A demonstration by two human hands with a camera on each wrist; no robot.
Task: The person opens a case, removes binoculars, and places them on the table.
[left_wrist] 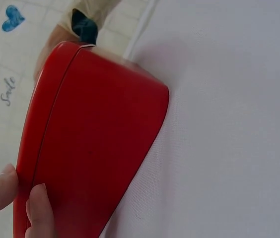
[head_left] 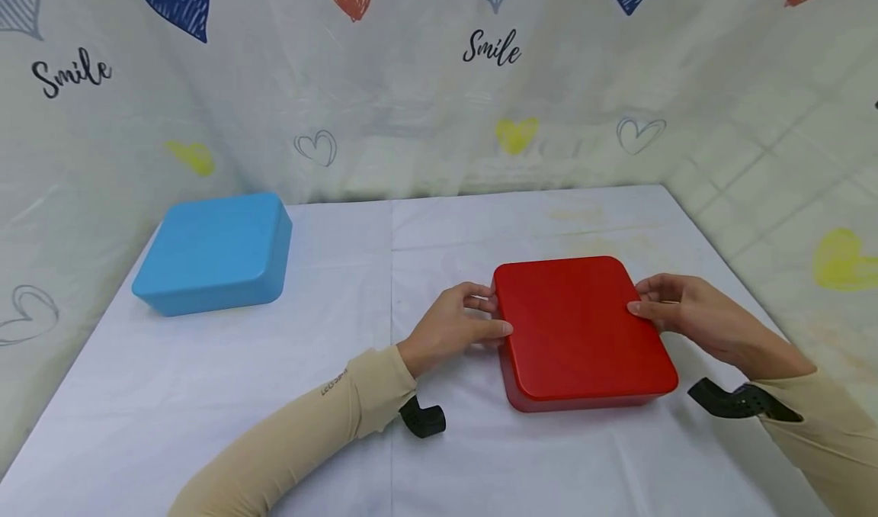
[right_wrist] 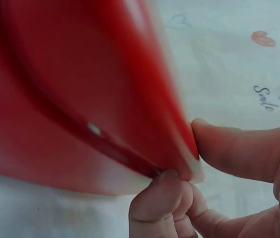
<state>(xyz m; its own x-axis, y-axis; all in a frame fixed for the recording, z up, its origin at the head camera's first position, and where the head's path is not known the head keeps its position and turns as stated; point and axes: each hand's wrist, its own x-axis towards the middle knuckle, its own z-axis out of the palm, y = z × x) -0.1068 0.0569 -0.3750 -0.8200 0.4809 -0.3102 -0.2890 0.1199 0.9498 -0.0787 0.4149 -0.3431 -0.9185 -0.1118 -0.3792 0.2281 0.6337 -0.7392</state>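
A red box (head_left: 514,383) with a flat, round-cornered red lid (head_left: 583,334) lies on the right half of the table. My left hand (head_left: 456,322) holds the lid's left edge, its thumb on top and its other fingers along the side. On the opposite edge, my right hand (head_left: 700,319) pinches the lid. In the right wrist view the right thumb (right_wrist: 244,148) presses the lid's top edge while curled fingers sit under its rim at a dark seam. A thin seam between lid and box wall (left_wrist: 95,124) shows in the left wrist view.
A closed-looking blue box (head_left: 213,250) stands at the table's back left. White cloth covers the table (head_left: 329,395). A pale curtain (head_left: 411,90) printed with hearts and lettering hangs behind and along both sides. Black straps sit at both sleeve cuffs.
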